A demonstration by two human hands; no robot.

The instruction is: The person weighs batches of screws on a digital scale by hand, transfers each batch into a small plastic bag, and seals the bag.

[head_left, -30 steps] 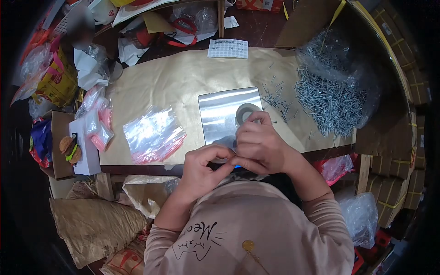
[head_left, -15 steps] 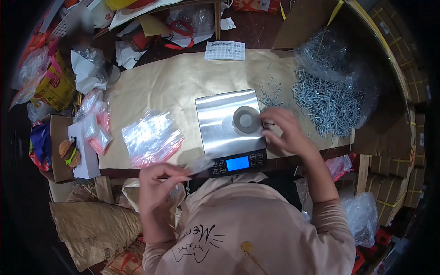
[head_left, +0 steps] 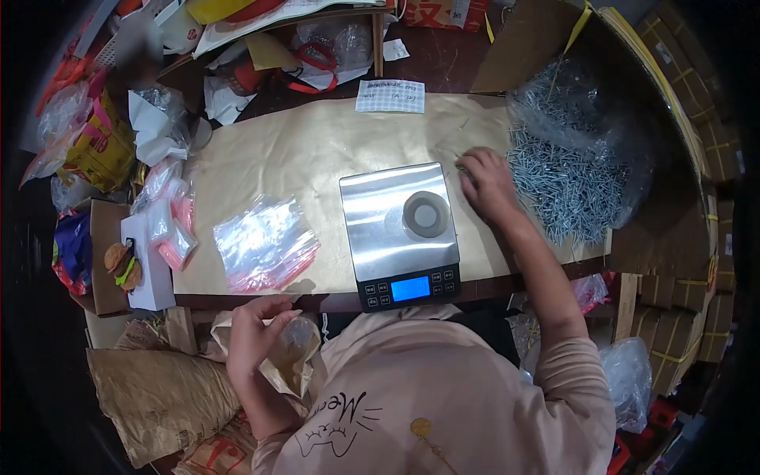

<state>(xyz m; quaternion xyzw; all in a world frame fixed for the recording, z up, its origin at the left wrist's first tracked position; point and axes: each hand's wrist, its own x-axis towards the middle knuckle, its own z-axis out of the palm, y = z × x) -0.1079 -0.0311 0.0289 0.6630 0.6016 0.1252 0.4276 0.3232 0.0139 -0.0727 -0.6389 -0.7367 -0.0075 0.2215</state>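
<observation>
My right hand (head_left: 489, 188) lies on the brown mat with its fingers curled over the loose silver screws (head_left: 461, 164), which it mostly hides. Left of it stands a digital scale (head_left: 368, 226), its blue display lit, with a small grey round cup (head_left: 425, 214) on the steel plate. My left hand (head_left: 260, 326) is at the table's front edge, thumb and fingers drawn together. A small clear plastic bag (head_left: 299, 336) appears to hang from it, though its outline is faint. Flat clear zip bags (head_left: 265, 237) with red edges lie in a stack beyond that hand.
A large heap of screws (head_left: 566, 174) spills from a clear bag inside a cardboard box (head_left: 661, 206) on the right. A label sheet (head_left: 390, 96) lies at the back. Filled bags (head_left: 170, 229), a white box (head_left: 146, 269) and cluttered packaging line the left side.
My right hand has left the cup and moved up and right onto the loose screws. My left hand has drawn back from the scale, down and left, with the small bag lowered.
</observation>
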